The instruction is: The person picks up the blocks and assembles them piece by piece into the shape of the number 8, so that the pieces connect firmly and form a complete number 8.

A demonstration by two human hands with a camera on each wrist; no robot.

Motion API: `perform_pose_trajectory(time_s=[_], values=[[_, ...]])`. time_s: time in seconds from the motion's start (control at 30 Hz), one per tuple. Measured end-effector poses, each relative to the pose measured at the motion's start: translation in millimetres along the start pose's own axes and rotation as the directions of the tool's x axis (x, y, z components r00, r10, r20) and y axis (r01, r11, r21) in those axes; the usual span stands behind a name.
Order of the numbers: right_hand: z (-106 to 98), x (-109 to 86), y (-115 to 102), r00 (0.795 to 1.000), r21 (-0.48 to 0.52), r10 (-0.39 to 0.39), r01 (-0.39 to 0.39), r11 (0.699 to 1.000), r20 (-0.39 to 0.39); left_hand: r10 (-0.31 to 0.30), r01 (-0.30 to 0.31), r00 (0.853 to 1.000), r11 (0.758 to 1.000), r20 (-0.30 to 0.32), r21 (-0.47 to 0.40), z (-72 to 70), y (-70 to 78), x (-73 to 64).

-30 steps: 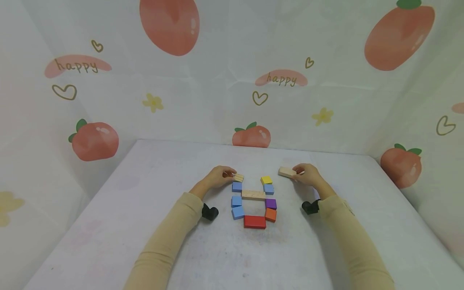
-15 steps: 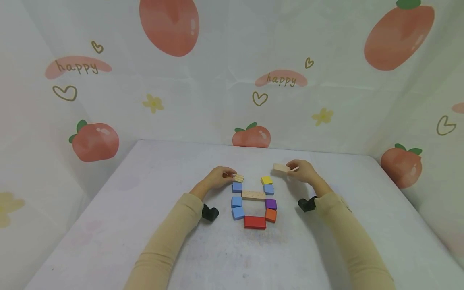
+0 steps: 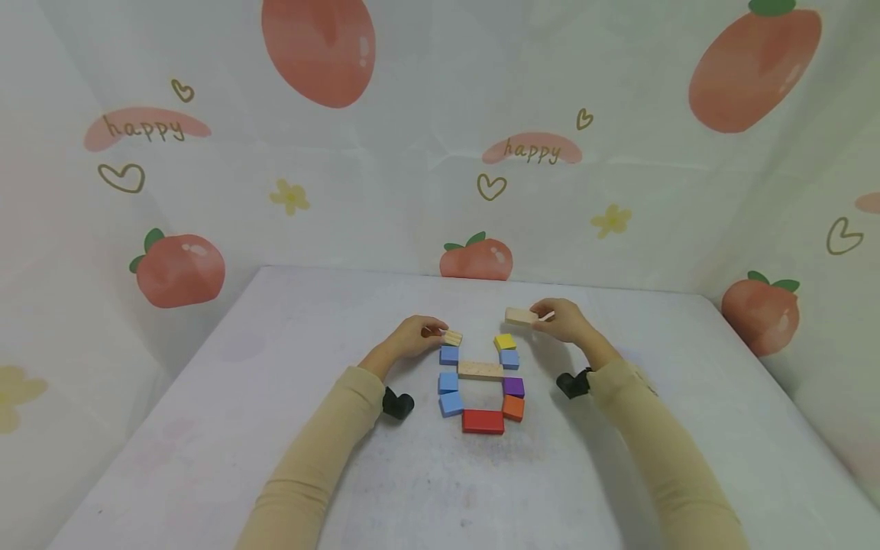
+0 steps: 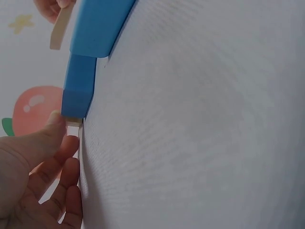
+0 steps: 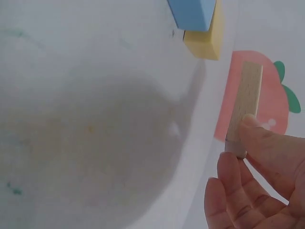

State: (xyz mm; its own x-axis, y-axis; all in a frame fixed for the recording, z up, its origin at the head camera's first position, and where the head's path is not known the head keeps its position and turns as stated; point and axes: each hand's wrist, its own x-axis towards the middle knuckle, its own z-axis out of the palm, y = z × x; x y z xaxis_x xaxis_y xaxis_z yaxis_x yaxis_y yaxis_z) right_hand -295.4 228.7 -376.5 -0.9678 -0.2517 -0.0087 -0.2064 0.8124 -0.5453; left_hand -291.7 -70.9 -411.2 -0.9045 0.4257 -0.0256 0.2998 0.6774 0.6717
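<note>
My left hand point(image 3: 412, 336) pinches a small natural-wood block point(image 3: 452, 338) at the top of the left column, just beyond a blue block point(image 3: 449, 355). In the left wrist view that wooden block mostly hides behind the blue one. My right hand point(image 3: 564, 319) grips one end of a long natural-wood block point(image 3: 520, 316) between thumb and fingers. This long block is raised above the table, beyond the yellow block point(image 3: 505, 342), its free end pointing left. In the right wrist view, the yellow block sits beside a blue block point(image 5: 193, 12), apart from the held block point(image 5: 246, 95).
Another long wooden block point(image 3: 480, 371) lies between the two columns. Two light blue blocks point(image 3: 451, 404) continue the left column; purple point(image 3: 513, 387) and orange point(image 3: 513, 408) ones the right. A red block point(image 3: 483, 422) lies at the near end. A printed cloth point(image 3: 385, 221) hangs behind the table.
My right hand has carried the long wooden block leftward and slightly farther back, toward the far end of the columns. My left hand stays in place on the small block.
</note>
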Motion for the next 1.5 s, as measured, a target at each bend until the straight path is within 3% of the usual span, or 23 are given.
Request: perform_pose_trajectory(time_s=[0.97, 1.2, 1.5], values=[[18, 17.8, -26, 0.995, 0.017, -0.083, 0.082, 0.997, 0.064, 0.037, -0.037, 0.999, 0.999, -0.013, 0.021, -0.8, -1.6, 0.5], [22, 18.3, -32, 0.994, 0.017, -0.059, 0.058, 0.998, 0.089, 0.013, -0.013, 1.0, 1.0, -0.006, 0.013, -0.6, 0.3, 0.1], [25, 21.7, -37, 0.992, 0.013, -0.064, 0.063, 0.998, 0.11, 0.038, -0.038, 0.999, 0.999, -0.01, 0.018, -0.3, 0.9, -0.8]])
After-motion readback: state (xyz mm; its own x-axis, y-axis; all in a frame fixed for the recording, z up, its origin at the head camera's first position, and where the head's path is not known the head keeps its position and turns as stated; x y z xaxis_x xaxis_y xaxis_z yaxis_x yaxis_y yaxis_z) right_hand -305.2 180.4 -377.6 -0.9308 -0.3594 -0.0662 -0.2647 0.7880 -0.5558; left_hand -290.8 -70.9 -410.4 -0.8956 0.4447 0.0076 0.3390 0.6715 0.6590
